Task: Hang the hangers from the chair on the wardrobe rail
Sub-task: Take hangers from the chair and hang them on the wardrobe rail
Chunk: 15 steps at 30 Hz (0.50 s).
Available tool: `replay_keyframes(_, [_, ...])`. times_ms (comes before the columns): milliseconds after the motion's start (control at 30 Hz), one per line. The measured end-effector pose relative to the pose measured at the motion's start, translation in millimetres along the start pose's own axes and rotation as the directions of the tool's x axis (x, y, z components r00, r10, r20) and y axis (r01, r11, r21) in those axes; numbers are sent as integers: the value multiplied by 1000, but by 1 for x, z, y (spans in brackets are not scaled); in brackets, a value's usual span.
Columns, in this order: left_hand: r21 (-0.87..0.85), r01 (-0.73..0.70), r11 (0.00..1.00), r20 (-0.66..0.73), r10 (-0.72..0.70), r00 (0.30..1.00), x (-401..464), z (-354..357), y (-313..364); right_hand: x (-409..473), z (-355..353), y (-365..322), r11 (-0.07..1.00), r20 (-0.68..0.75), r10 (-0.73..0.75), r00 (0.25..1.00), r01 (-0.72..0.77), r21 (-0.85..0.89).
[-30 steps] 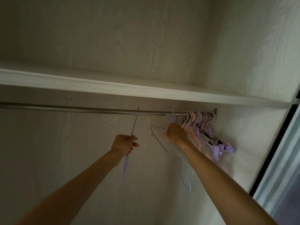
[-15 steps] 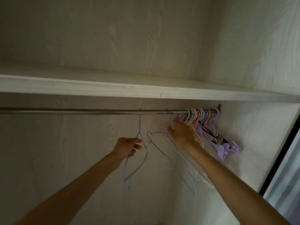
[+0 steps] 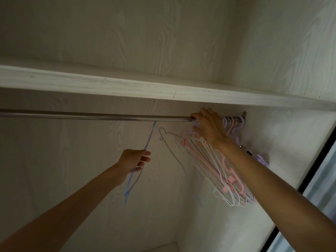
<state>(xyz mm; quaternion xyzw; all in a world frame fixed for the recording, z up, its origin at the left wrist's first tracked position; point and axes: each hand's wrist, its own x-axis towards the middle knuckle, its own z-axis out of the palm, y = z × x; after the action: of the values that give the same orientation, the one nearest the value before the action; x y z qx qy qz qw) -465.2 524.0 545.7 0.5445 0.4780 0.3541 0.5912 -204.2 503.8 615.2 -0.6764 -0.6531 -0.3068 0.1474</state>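
A metal wardrobe rail runs across the view under a white shelf. My left hand grips a thin blue hanger whose hook sits on the rail. My right hand is up at the rail, closed on the hooks of a bunch of white and pink hangers that slant down to the right. Several lilac and pink hangers hang at the rail's right end, partly hidden behind my right hand.
The white shelf lies just above the rail. The wardrobe's right side wall stands close to the rail's end, with a dark door frame beyond. The rail's left stretch carries no hangers.
My right hand has risen from below the rail to the rail itself with the bunch of hangers. My left hand stays on the blue hanger, which has turned edge-on.
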Motion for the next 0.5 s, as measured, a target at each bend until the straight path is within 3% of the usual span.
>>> replay_keyframes(300, [98,17,995,63,-23,998,-18,-15,0,-5,-12,20,986,51,168,984,-167,-30])
replay_keyframes(433, [83,-25,996,69,20,997,-29,-12,-13,-20,-20,-27,938,-101,127,987,-87,334])
replay_keyframes(467, [105,-54,993,56,49,997,-32,-7,-21,-27,-21,-47,896,-36,142,989,-113,429])
replay_keyframes(500, [167,-92,982,40,86,995,-36,-2,-32,-36,-19,-69,850,127,144,981,-188,491])
